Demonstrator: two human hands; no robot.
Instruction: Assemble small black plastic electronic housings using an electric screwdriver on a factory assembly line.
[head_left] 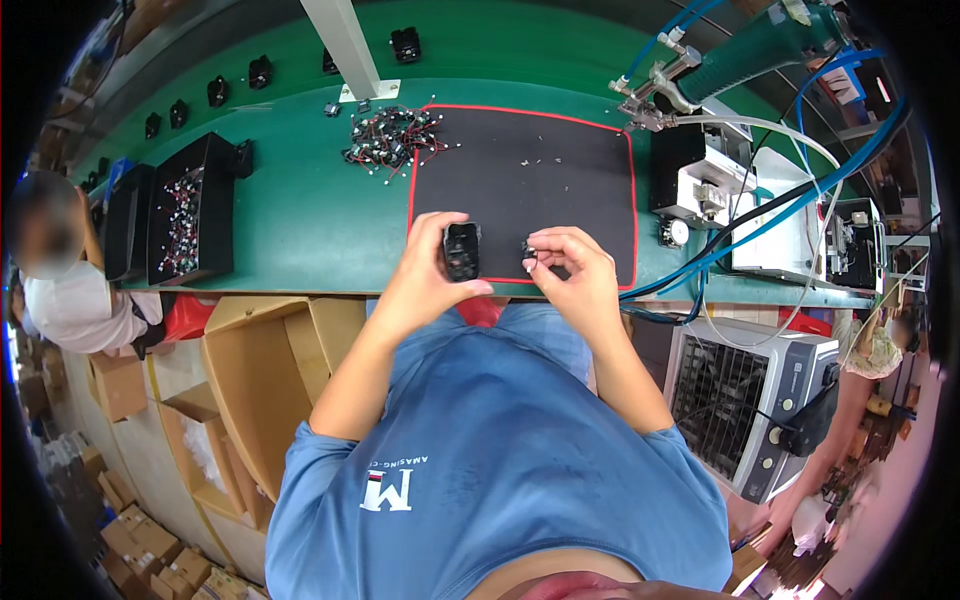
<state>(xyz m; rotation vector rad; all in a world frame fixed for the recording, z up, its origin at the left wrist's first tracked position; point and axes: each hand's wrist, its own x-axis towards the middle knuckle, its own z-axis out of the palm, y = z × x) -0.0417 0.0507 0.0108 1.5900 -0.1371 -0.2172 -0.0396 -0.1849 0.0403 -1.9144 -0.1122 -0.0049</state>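
My left hand (430, 262) grips a black plastic housing (462, 252) near the front edge of a black mat (525, 190) with a red border. Its open side faces up, and the inside is too dark to make out. To the right, my right hand (575, 268) pinches a small dark part (529, 252) with a whitish bit on it, between thumb and fingertips. The two held things are apart. A few tiny pale bits (540, 161) lie on the mat's far half. At the mat's far left corner is a pile of small wired parts (390, 138) with red and black leads.
Black bins (215, 210), one holding more wired parts, stand at the left. A metal post (345, 45) rises behind the pile. On the right are a machine (700, 175), blue hoses (790, 215) and an air cooler (740, 395). Cardboard boxes (265, 375) and a person (85, 300) are at the left.
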